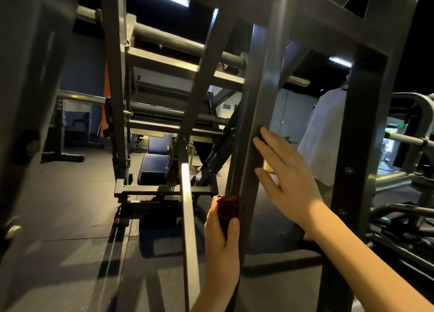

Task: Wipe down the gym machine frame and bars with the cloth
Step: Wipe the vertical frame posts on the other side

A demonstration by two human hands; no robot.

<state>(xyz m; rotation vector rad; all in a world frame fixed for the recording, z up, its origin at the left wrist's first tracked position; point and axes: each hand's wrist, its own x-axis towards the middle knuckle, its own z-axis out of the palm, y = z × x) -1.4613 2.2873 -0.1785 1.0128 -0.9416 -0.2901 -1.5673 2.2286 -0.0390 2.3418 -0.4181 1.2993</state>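
Left hand (222, 241), cloth (228, 208) on near-vertical frame post (253, 100)

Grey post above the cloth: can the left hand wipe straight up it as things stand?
Probably only partway. The left hand holds the cloth on the post with bare metal above, but the right hand rests its fingers on it higher up.
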